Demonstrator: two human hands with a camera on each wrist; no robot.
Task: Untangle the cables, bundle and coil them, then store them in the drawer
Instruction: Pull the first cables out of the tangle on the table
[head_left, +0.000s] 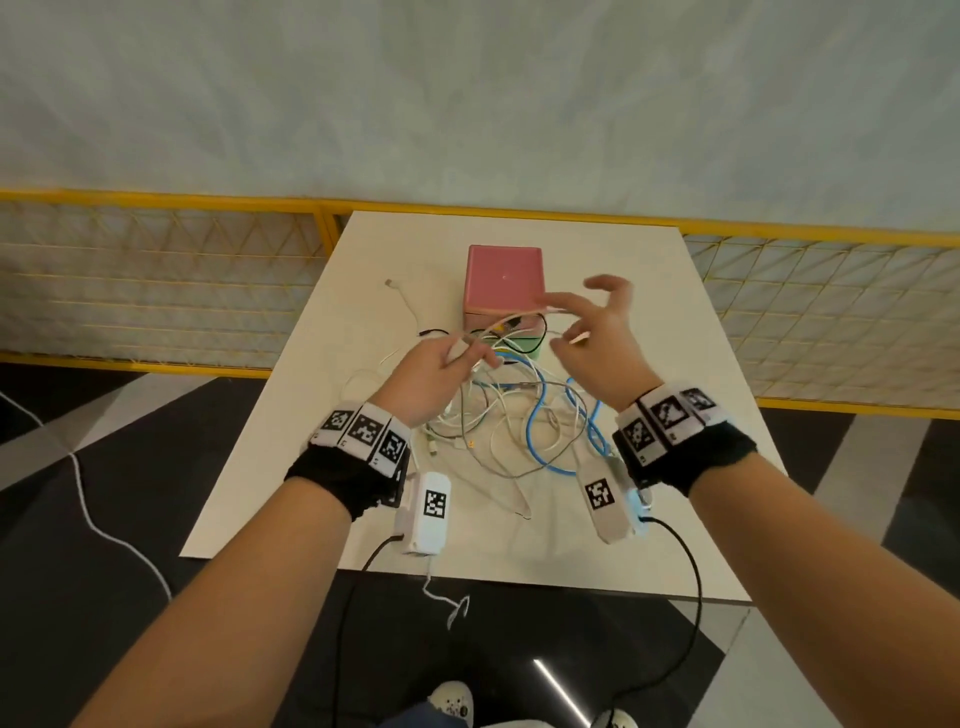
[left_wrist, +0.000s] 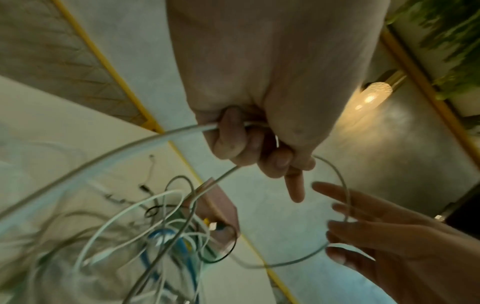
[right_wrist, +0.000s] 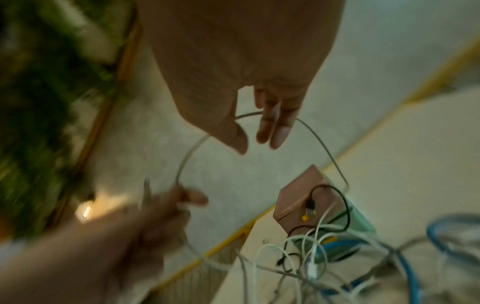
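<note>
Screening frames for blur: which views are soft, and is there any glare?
Head view: mostly sharp, right hand slightly smeared. Left wrist view: left hand sharp, cable pile blurred, lamp flaring. Right wrist view: heavy motion blur throughout, worst on the plants.

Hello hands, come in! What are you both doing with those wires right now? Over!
Left hand grips a grey cable. Right hand open, fingers spread at its loop. Cable tangle lies on the table, blue cable woven through. Pink drawer box behind.
</note>
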